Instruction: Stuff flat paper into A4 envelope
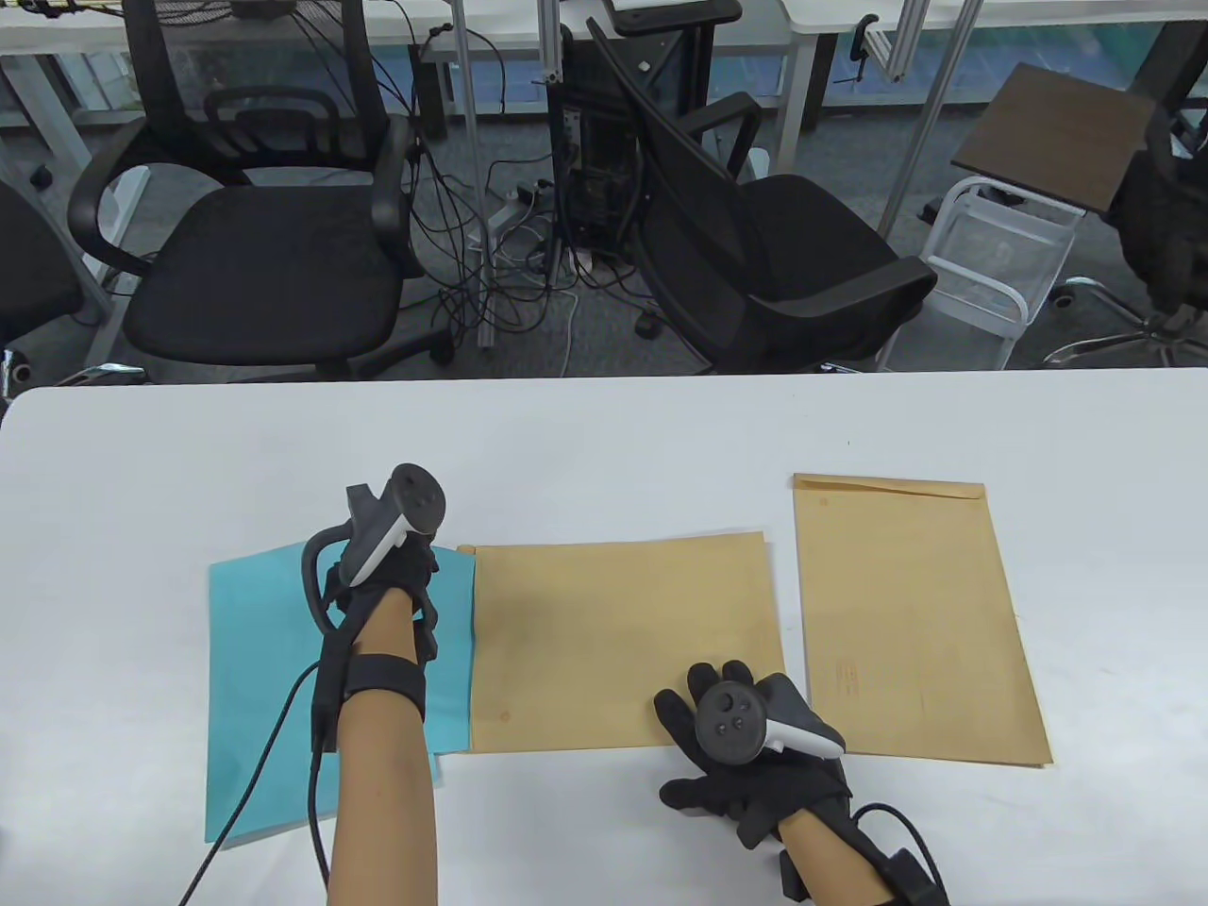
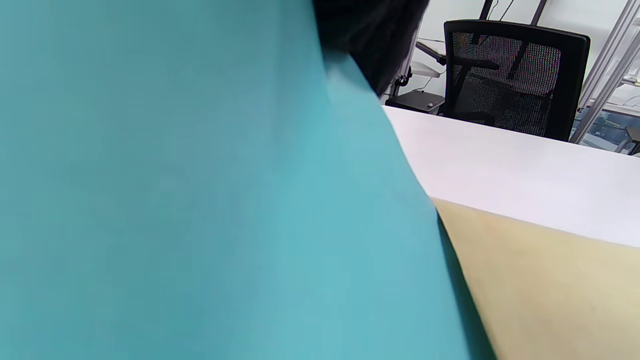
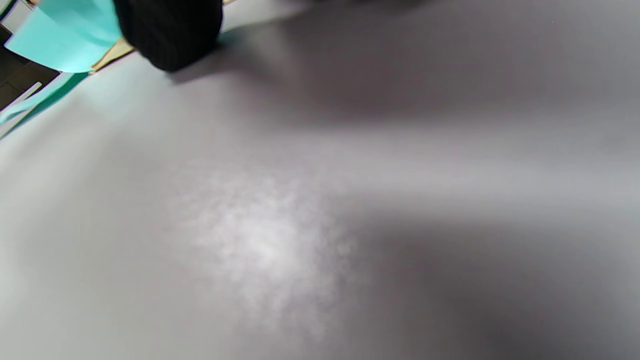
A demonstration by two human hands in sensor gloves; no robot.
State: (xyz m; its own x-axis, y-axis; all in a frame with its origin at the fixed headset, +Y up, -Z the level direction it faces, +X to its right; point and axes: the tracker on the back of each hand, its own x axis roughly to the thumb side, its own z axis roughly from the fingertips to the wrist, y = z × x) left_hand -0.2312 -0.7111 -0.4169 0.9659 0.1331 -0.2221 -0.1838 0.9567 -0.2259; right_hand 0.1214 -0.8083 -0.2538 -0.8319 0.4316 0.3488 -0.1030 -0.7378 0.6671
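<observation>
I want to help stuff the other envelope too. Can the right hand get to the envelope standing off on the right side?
Probably yes. The right hand rests on the near right corner of the middle envelope, and the right envelope lies flat just beside it on the table, with nothing standing between them.

white table (image 1: 604,434) | two black office chairs (image 1: 255,264) behind | computer tower (image 1: 590,179), floor cables (image 1: 491,274) | white cart (image 1: 996,274)

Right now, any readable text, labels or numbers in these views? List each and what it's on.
None can be read.
Upright envelope on the right: a faint printed block low on its face, too small and pale to read.
Middle envelope under the right hand: no text visible.
Blue paper under the left hand: blank.
Both wrist views: no text.
</observation>
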